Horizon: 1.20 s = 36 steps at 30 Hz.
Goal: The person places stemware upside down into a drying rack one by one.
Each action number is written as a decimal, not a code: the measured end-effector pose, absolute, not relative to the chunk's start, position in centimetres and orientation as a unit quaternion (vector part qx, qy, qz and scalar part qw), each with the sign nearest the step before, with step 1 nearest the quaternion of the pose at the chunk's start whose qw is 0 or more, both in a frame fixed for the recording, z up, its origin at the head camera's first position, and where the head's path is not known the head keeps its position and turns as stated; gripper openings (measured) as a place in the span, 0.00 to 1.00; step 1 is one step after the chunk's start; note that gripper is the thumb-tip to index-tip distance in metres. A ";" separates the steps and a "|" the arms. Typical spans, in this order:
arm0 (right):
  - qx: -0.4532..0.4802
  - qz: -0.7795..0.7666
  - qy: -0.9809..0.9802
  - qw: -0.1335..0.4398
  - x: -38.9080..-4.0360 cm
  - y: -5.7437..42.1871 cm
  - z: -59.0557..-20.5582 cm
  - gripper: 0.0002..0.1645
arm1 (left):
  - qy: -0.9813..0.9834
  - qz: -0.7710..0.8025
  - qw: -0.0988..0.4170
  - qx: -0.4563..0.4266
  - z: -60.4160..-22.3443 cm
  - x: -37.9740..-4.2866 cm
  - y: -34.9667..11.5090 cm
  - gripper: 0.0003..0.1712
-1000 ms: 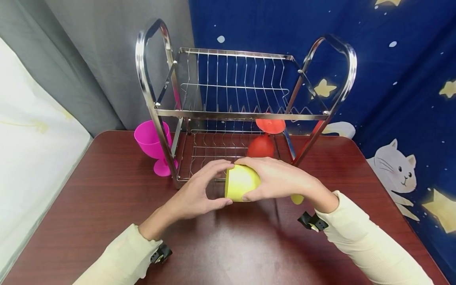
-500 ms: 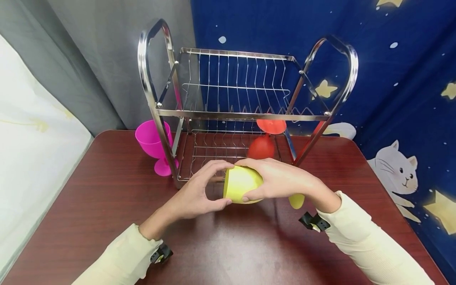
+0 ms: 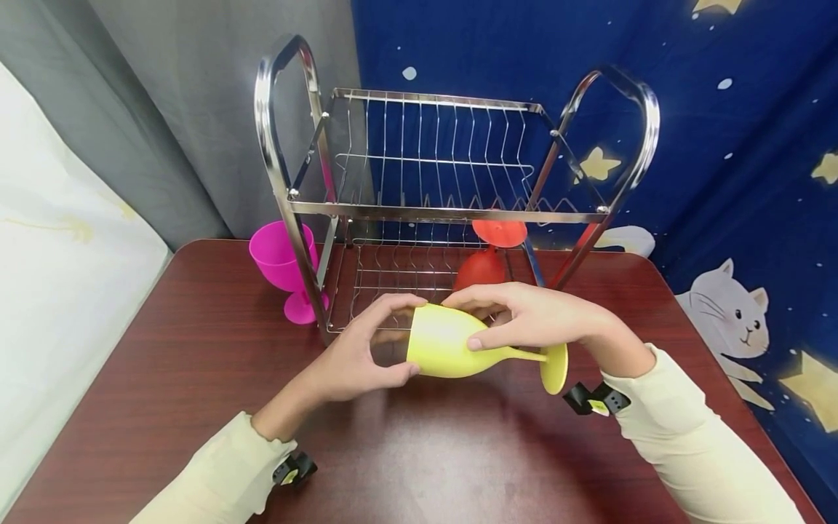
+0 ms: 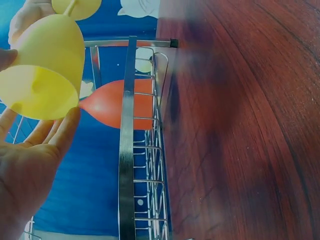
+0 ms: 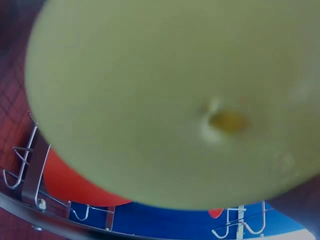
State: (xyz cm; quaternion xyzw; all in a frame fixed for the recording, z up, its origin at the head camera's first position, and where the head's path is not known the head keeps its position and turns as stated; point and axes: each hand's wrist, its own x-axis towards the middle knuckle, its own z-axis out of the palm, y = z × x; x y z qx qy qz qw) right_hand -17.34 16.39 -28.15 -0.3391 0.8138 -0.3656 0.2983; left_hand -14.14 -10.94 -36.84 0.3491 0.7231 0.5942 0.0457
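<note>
A yellow plastic goblet [image 3: 441,342] lies sideways in the air in front of the rack, mouth to the left and foot to the right. My left hand [image 3: 356,356] holds it at the rim, thumb below and fingertips above. My right hand [image 3: 540,316] grips the tapering end of the bowl, thumb on the near side and fingers behind. In the left wrist view the goblet's open mouth [image 4: 40,92] faces the camera, left-hand fingertips right at the rim. The round foot [image 5: 150,100] fills most of the right wrist view.
A two-tier metal dish rack [image 3: 445,212] stands at the back of the brown table [image 3: 419,451]. An upside-down red goblet [image 3: 481,269] sits on its lower tier, at the right. A magenta goblet [image 3: 278,258] stands upright beside the rack's left leg.
My right hand has slid rightward along the goblet, uncovering more of the bowl, the stem and the foot. The left hand stays at the rim, nearly unmoved.
</note>
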 end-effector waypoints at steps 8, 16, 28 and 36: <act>-0.349 -0.418 0.766 0.342 -17.9 17.3 -28.6 0.29 | 0.706 0.613 0.068 0.348 -36.8 -14.1 -11.0 0.43; -0.357 -0.477 0.731 0.333 -18.1 18.1 -29.0 0.24 | 0.676 0.646 0.093 0.342 -36.7 -14.3 -11.1 0.40; -0.378 -0.550 0.668 0.329 -18.8 18.9 -30.1 0.21 | 0.625 0.692 0.132 0.337 -37.1 -14.7 -11.3 0.38; -0.400 -0.591 0.611 0.342 -19.1 19.0 -30.9 0.26 | 0.593 0.722 0.146 0.325 -37.3 -15.3 -11.7 0.37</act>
